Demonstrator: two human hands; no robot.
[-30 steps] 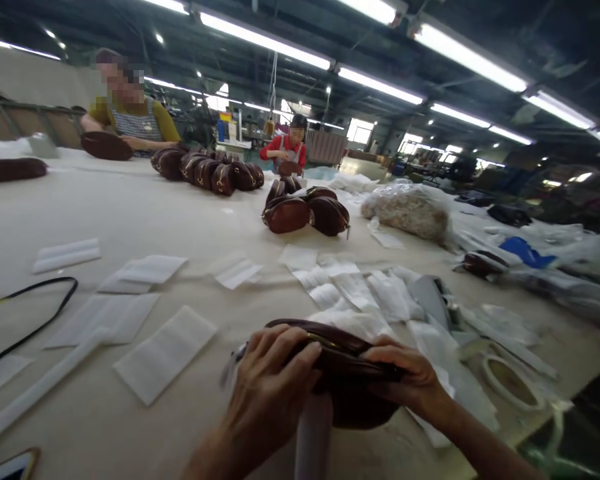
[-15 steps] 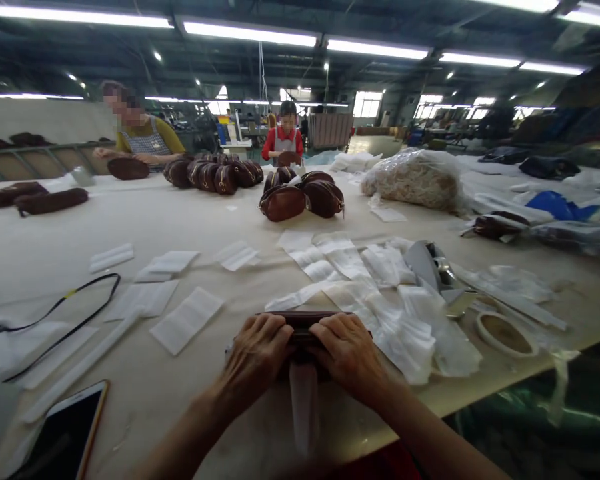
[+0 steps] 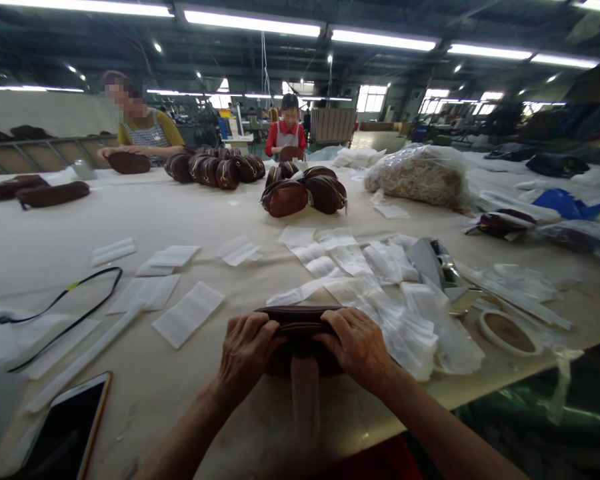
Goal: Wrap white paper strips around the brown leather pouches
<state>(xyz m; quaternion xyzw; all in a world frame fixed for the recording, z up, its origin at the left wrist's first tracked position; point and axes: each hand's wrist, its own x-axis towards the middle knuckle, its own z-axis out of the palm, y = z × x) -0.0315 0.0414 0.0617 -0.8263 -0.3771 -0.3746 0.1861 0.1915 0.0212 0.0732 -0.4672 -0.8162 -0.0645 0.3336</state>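
A dark brown leather pouch (image 3: 300,315) is held at the near middle of the table, in front of my body. My left hand (image 3: 247,347) grips its left side, fingers over the top edge and thumb inward. On the right side my right hand (image 3: 357,343) grips the same edge in a like way. Between the hands the pouch's mouth looks dark, and its inside cannot be made out. A strip of white foam sheet (image 3: 306,393) hangs from it toward me. White foam sheets (image 3: 380,300) lie in a loose heap just beyond my right hand.
A phone (image 3: 67,427) lies at the near left, below a black strap (image 3: 70,303). A tape dispenser (image 3: 437,270) and a tape roll (image 3: 509,333) sit at right. Brown pouches (image 3: 285,199) stand farther back, near a plastic bag (image 3: 420,177). Two co-workers (image 3: 286,130) handle pouches across the table.
My hands have moved slightly apart along the pouch's edge, and more of its brown top shows between them. The view has shifted a little.
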